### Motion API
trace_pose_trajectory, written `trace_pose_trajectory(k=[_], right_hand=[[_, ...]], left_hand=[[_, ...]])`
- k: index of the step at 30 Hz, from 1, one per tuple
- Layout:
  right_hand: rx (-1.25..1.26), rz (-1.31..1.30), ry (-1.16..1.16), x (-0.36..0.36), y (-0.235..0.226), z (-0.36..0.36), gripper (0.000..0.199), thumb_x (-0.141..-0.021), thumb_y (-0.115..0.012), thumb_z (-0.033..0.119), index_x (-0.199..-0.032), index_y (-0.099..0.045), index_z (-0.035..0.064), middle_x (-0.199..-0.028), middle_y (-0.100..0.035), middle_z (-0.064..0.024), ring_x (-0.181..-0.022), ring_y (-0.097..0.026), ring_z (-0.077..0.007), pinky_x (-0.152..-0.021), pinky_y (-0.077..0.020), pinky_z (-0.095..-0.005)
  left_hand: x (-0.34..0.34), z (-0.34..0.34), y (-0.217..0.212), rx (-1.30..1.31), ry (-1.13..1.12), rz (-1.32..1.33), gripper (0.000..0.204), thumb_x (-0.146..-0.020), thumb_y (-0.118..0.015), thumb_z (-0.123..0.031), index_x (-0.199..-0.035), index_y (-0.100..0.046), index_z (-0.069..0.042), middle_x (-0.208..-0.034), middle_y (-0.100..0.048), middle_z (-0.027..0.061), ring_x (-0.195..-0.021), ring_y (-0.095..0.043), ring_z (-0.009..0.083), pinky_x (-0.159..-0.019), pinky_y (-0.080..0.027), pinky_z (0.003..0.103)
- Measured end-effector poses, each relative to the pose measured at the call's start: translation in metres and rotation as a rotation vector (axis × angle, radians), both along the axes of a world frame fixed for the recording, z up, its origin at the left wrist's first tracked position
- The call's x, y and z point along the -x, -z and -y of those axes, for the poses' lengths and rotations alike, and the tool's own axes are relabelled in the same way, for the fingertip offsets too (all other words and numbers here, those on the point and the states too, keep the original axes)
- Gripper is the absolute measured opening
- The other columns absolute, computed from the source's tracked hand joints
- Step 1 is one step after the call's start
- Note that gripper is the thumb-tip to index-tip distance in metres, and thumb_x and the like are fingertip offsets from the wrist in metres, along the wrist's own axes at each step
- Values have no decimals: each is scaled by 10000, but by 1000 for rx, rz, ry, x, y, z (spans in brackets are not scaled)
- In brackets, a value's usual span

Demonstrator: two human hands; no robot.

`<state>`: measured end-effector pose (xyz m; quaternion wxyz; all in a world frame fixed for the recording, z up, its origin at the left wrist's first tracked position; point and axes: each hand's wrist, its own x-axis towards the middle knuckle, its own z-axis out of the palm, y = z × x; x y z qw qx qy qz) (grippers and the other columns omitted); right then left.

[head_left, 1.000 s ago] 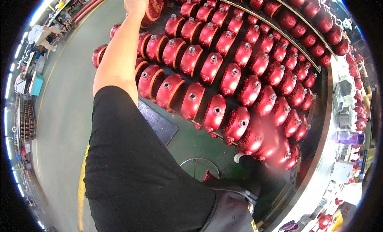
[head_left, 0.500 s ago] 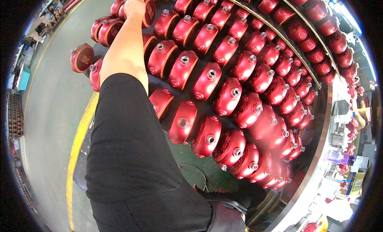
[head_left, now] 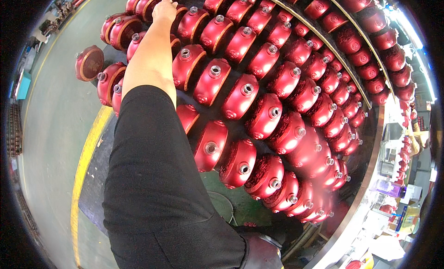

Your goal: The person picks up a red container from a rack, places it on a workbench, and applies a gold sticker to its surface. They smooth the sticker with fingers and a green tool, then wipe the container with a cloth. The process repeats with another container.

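Note:
My left hand [head_left: 164,11] reaches out at the far end of my stretched arm, at the top of the view. Its fingers are closed at the neck of a round red bottle [head_left: 180,15], whose top they cover. Beside it stand more round, flat-sided red bottles [head_left: 147,8] with short clear necks. Close to my forearm, another red bottle [head_left: 185,67] stands in the same group. A single red bottle [head_left: 89,63] sits apart at the outer left, its flat face showing. My right hand is out of view.
Rows of red bottles [head_left: 248,97] fill the middle and right. A curved rail [head_left: 323,37] separates the farther rows. A yellow floor line [head_left: 88,165] runs along the left beside a dark board [head_left: 95,195]. Cluttered white shelving [head_left: 377,213] stands at the right.
My left hand has moved slightly right and nearer to me. The whole view has shifted a little, and more bottles show left of my forearm.

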<state>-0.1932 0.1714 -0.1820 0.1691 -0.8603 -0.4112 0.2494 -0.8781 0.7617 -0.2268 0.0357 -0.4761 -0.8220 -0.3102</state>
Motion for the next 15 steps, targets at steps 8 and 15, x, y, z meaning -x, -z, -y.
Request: trace_pose_trajectory(k=[8,15], right_hand=[[-16,-1,-13,4,0,-1,324,-998,-646,187,-1265,-686,8,-1140,-655,-88,-941,-629,-141,-801,-508,-282],[-65,1,-67,1,-5,2,298,-1000,-644,160,-1254,-693,11,-1146,-647,-77,-950,-621,-136,-808,-504,-277]], left_hand=[[-12,1,-7,92,-23,96,484,-1001,-635,-406,-1365,-576,-92,-1376,-637,203,-1275,-616,389,-1071,-488,500],[-80,33,-50,-452,-179,-152,366,-940,-692,-285,-1190,-642,-22,-1179,-674,227,-1127,-642,406,-996,-496,484]])
